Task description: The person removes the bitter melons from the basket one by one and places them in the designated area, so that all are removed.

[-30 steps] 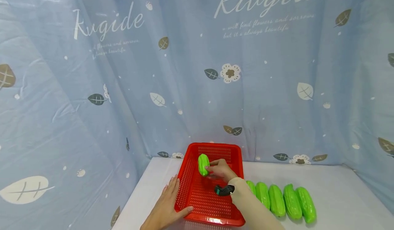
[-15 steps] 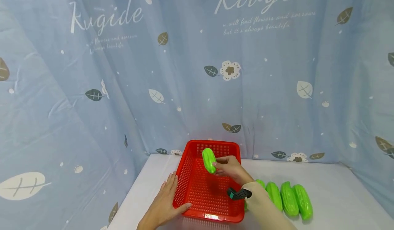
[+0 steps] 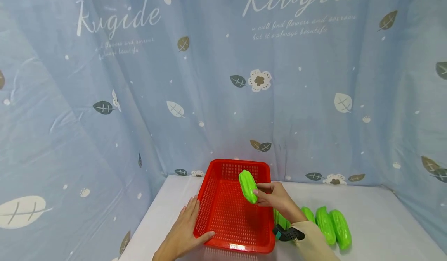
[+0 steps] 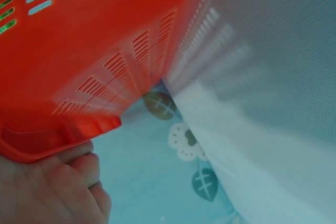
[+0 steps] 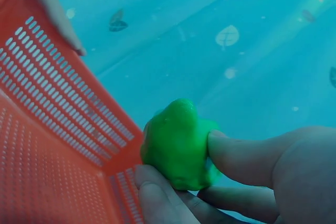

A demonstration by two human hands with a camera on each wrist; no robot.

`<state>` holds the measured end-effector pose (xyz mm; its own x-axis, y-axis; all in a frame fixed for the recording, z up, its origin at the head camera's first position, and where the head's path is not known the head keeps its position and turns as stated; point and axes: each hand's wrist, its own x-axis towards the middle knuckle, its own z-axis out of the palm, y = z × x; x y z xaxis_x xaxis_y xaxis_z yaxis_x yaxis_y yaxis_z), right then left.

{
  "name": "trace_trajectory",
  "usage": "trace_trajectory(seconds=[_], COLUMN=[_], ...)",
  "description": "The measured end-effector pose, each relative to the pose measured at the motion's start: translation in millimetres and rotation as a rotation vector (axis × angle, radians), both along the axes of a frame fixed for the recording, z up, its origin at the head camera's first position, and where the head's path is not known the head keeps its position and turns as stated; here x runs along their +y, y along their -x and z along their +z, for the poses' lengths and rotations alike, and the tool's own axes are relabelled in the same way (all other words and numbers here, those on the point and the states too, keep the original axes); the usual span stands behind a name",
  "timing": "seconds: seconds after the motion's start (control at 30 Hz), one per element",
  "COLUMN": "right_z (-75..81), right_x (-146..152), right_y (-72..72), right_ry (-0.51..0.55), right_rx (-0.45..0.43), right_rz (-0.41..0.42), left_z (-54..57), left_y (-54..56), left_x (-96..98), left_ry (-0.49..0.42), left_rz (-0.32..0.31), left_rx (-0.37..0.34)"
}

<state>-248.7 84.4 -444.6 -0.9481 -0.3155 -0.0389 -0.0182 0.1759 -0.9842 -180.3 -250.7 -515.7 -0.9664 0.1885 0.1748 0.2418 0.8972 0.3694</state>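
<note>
My right hand pinches a bright green, ridged, cucumber-like vegetable between thumb and fingers, above the right part of a red plastic basket. The right wrist view shows this vegetable end-on, with the thumb at one side and fingers beneath. My left hand rests against the basket's left rim, fingers straight along it and thumb towards the near corner. Seen from the left wrist, the hand touches the rim. The basket's perforated floor shows between the hands.
Several similar green vegetables lie in a row on the white table, right of the basket. My right forearm and a black wristband partly cover them. A blue patterned curtain hangs behind and along the left side.
My right hand has moved right, carrying the green vegetable from the basket's middle towards its right side. My left hand stays at the left rim. The head view has shifted slightly.
</note>
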Motion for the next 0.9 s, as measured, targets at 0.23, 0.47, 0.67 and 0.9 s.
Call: trace_trajectory(seconds=[0.23, 0.47, 0.67, 0.9], right_z=[1.0, 1.7, 2.8, 6.3], right_x=[32, 63, 85, 107], right_y=[-16.4, -26.6, -35.3, -44.3], right_ry=[-0.013, 0.009, -0.042, -0.076], right_rx=[0.009, 0.012, 0.001, -0.006], right_rz=[-0.025, -0.068, -0.141, -0.194], left_z=[-2.3, -2.8, -2.2, -2.1], left_y=[-2.1, -2.4, -1.8, -1.0], left_x=[2.1, 2.6, 2.2, 1.4], left_ry=[0.009, 0.027, 0.025, 0.028], left_rz=[-0.009, 0.013, 0.007, 0.001], left_rx=[0.016, 0.053, 0.044, 0.036])
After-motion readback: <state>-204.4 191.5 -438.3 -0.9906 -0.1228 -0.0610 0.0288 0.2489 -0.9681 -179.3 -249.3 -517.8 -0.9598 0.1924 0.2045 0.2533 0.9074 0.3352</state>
